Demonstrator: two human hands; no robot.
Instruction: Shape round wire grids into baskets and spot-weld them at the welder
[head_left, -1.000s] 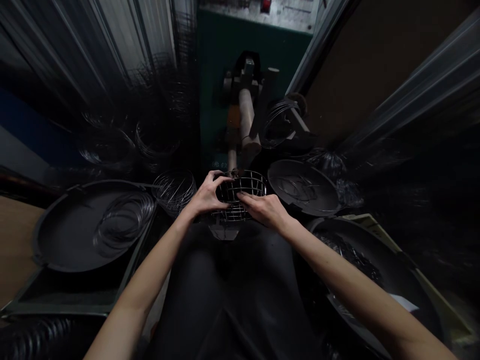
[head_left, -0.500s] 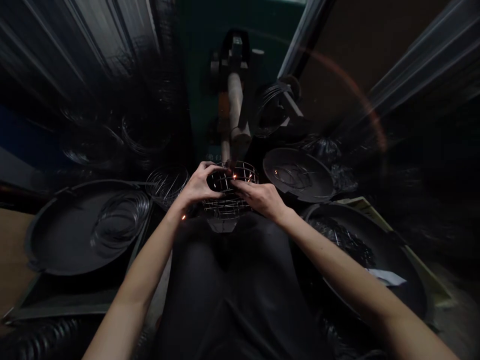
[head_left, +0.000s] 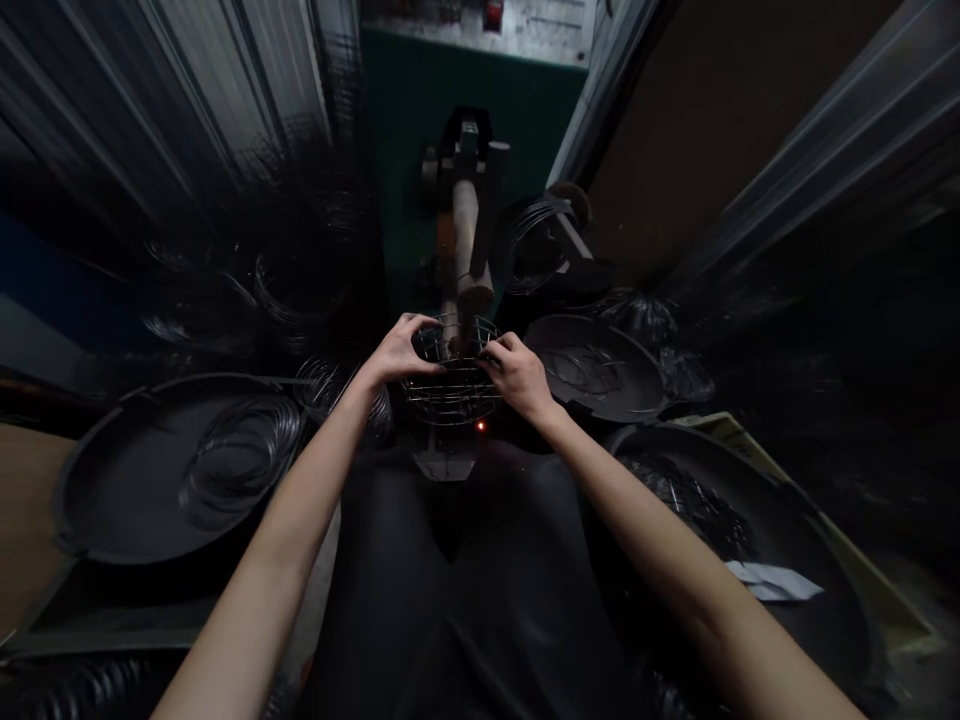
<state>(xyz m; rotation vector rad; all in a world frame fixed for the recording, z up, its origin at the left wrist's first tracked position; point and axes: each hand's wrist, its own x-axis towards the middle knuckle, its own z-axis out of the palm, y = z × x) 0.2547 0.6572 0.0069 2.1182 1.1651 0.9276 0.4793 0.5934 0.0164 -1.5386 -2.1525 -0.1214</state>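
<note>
A round wire basket sits at the tip of a machine's metal arm, above my lap. My left hand grips the basket's left side, thumb and fingers spread round its wires. On the right side, my right hand has its fingers curled and pinched at the wire frame. Its fingertips are near the electrode end, and whether they also hold a separate wire is too small to tell. One glowing orange spark shows just below the basket.
A dark pan with wire rings is at the left. Two more pans stand at the right, the nearer with short wire parts and a white paper. A wire coil hangs beside the machine's green body.
The basket has turned or tilted between my hands. My right hand has shifted slightly up, with its fingers more curled. Bright sparks at the contact point are gone. The view has tipped upward.
</note>
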